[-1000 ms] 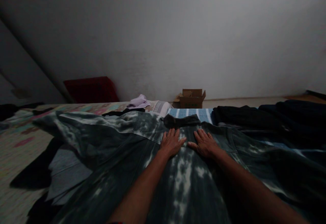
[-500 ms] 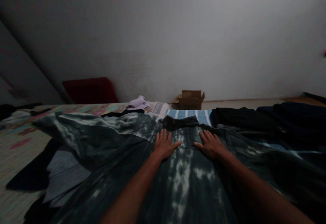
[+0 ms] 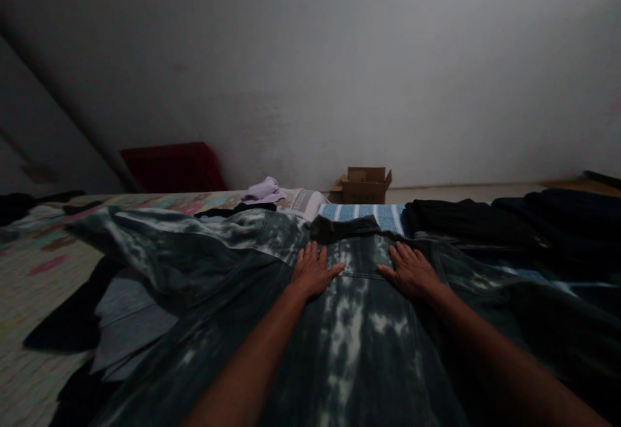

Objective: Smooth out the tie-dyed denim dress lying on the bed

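Both forearms reach forward over a tie-dye denim jacket (image 3: pixel 349 343), dark grey-green with pale bleach blotches, spread flat on the bed (image 3: pixel 33 297) right in front of the camera. Left hand (image 3: pixel 313 270) lies palm down on the jacket just below the collar (image 3: pixel 344 228), fingers (image 3: pixel 310 252) straight and slightly spread, gripping nothing. Right hand (image 3: pixel 412 272) same posture, palm flat, fingers (image 3: pixel 405 253) extended, thumb pointing inward, nothing held. Hands sit apart with a strip of the upper back panel between them. Jacket's left sleeve (image 3: pixel 145 246) runs out to the left and is rumpled; right side fades into shadow. Under the left edge: a grey garment (image 3: pixel 126 323) and black fabric (image 3: pixel 63 330) on the patterned bedsheet. Beyond the collar: a blue-and-white striped cloth (image 3: pixel 369 215), a lilac cloth (image 3: pixel 264 191) bunched on the bed, and dark folded clothes (image 3: pixel 470 220) to the right. Further back: an open cardboard box (image 3: pixel 363 186) on the floor by the plain wall (image 3: pixel 310 58), and a dark red cushion (image 3: pixel 172 167) leaning at the wall on the left
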Demonstrator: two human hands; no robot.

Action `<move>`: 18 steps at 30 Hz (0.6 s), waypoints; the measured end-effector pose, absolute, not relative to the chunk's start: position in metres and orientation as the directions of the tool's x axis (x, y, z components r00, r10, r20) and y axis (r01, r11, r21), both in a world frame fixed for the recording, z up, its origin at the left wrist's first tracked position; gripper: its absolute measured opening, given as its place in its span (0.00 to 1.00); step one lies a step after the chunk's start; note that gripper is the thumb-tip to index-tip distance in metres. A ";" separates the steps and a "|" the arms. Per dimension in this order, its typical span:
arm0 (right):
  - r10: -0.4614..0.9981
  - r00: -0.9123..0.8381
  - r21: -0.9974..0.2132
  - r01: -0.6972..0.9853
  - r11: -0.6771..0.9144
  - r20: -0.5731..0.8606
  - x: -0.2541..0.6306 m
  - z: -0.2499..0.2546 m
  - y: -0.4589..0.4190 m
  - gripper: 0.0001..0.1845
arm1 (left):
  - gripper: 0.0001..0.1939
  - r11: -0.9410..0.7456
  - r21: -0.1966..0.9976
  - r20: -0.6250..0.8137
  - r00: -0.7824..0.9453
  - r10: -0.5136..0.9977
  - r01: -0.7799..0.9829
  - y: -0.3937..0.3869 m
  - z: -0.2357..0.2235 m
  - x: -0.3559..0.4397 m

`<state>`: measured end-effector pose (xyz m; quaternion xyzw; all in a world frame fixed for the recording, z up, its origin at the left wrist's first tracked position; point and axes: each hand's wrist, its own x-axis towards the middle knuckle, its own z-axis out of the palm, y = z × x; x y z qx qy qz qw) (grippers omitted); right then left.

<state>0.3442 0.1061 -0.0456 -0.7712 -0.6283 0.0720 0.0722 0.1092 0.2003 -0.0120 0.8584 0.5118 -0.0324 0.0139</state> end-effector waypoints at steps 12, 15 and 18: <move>0.978 0.191 -0.238 0.957 -0.166 0.087 0.308 -0.023 0.095 0.37 | 0.36 -0.551 0.033 -0.007 0.552 0.834 0.834 0.185 -0.011 0.121; 0.995 0.041 -0.290 0.957 -0.012 0.096 0.271 -0.015 0.102 0.36 | 0.30 -0.636 0.051 -0.055 0.638 0.768 0.770 0.175 -0.014 0.124; 0.994 -0.079 -0.331 0.938 0.101 0.080 0.247 -0.014 0.109 0.39 | 0.30 -0.669 0.056 -0.101 0.671 0.735 0.741 0.172 -0.017 0.124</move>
